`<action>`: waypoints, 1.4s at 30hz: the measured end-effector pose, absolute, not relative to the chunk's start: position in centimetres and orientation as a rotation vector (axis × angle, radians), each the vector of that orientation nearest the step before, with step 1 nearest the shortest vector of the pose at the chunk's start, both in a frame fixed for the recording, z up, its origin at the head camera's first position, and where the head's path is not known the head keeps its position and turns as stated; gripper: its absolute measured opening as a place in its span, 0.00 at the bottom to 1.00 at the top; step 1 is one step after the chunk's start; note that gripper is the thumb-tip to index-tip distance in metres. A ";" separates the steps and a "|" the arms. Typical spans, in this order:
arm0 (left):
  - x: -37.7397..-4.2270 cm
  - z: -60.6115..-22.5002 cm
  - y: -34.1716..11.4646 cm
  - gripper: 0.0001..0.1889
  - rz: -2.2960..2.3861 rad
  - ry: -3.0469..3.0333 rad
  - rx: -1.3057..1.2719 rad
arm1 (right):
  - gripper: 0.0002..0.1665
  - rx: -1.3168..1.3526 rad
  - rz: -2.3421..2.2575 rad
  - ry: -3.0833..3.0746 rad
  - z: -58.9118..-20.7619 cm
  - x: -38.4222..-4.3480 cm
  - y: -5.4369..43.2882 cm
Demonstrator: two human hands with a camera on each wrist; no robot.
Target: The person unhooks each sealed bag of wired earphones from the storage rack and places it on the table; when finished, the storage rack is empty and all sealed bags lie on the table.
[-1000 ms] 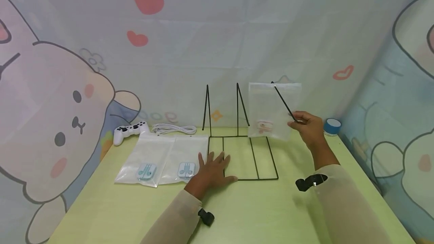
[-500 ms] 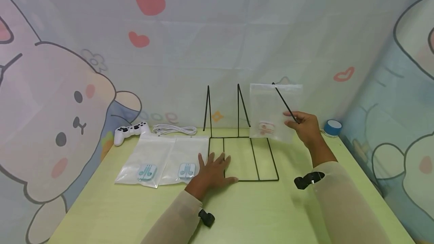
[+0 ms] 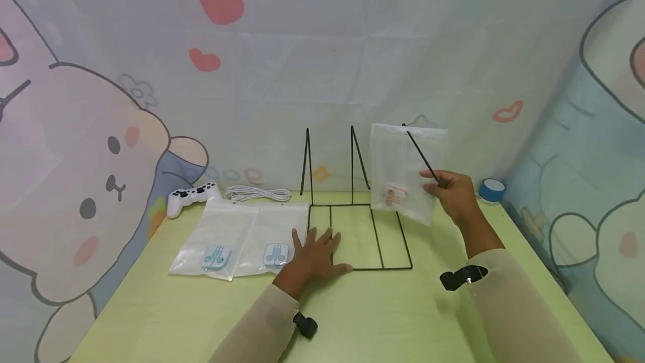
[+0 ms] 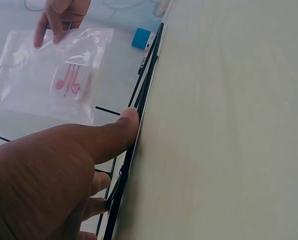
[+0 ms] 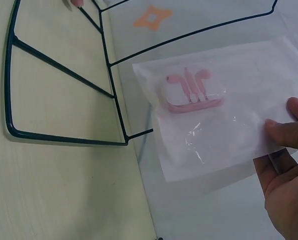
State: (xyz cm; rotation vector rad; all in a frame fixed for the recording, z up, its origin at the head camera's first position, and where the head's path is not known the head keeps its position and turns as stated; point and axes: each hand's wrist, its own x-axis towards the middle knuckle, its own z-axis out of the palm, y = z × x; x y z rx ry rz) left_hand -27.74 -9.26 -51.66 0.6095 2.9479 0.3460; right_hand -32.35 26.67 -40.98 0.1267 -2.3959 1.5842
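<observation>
A black wire display rack (image 3: pixel 382 237) stands on the table, with upright prongs along its back. My left hand (image 3: pixel 312 259) rests spread on the left part of its base; the left wrist view has the thumb along the front wire. From the right prong (image 3: pixel 422 153) hangs a clear zip bag (image 3: pixel 398 156), pierced near its top edge. It contains pink earphones (image 5: pixel 188 87) in a small case. My right hand (image 3: pixel 453 192) pinches the prong's front end, fingertips over the bag's right side. Whether they touch the plastic I cannot tell.
Two similar bags (image 3: pixel 229 223) with blue earphones lie left of the rack. Behind them are a white game controller (image 3: pixel 191 198) and a coiled white cable (image 3: pixel 257 193). A blue-topped round container (image 3: pixel 491 190) stands at the back right, near the printed backdrop.
The bag's lower right corner has swung down and forward on the prong. The right fingers have shifted slightly left over the bag. My left hand has stayed on the base.
</observation>
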 end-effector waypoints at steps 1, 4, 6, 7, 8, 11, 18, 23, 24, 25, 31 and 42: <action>-27.8 -51.7 -9.3 0.49 0.340 2.951 0.609 | 0.21 0.135 1.574 -2.393 -41.0 -32.2 26.7; -27.9 -51.9 -9.4 0.49 0.323 2.963 0.612 | 0.20 0.160 1.531 -2.379 -41.1 -31.5 26.7; -27.9 -52.0 -9.4 0.49 0.324 2.968 0.612 | 0.20 0.174 1.512 -2.374 -41.3 -31.0 26.8; -27.9 -52.0 -9.4 0.49 0.326 2.967 0.611 | 0.20 0.178 1.506 -2.371 -41.5 -30.8 26.8; -27.9 -52.0 -9.4 0.49 0.331 2.965 0.608 | 0.21 0.180 1.508 -2.366 -41.6 -30.5 26.8; -27.9 -52.1 -9.4 0.49 0.334 2.960 0.603 | 0.21 0.192 1.511 -2.362 -42.1 -29.7 26.9; -27.9 -52.0 -9.4 0.49 0.332 2.954 0.599 | 0.21 0.220 1.534 -2.289 -42.6 -28.4 26.9; -27.7 -51.9 -9.4 0.49 0.344 2.946 0.595 | 0.21 0.207 1.532 -2.291 -42.6 -27.3 26.9; -27.7 -51.9 -9.4 0.49 0.343 2.946 0.597 | 0.21 0.210 1.534 -2.288 -42.6 -27.0 26.9; -27.7 -51.9 -9.4 0.49 0.345 2.945 0.598 | 0.21 0.211 1.542 -2.284 -42.7 -26.8 27.0; -27.7 -51.7 -9.4 0.49 0.341 2.948 0.598 | 0.20 0.198 1.618 -2.239 -43.2 -25.6 27.2; -27.4 -51.3 -9.3 0.49 0.347 2.951 0.592 | 0.19 0.172 1.707 -2.197 -43.6 -24.0 28.0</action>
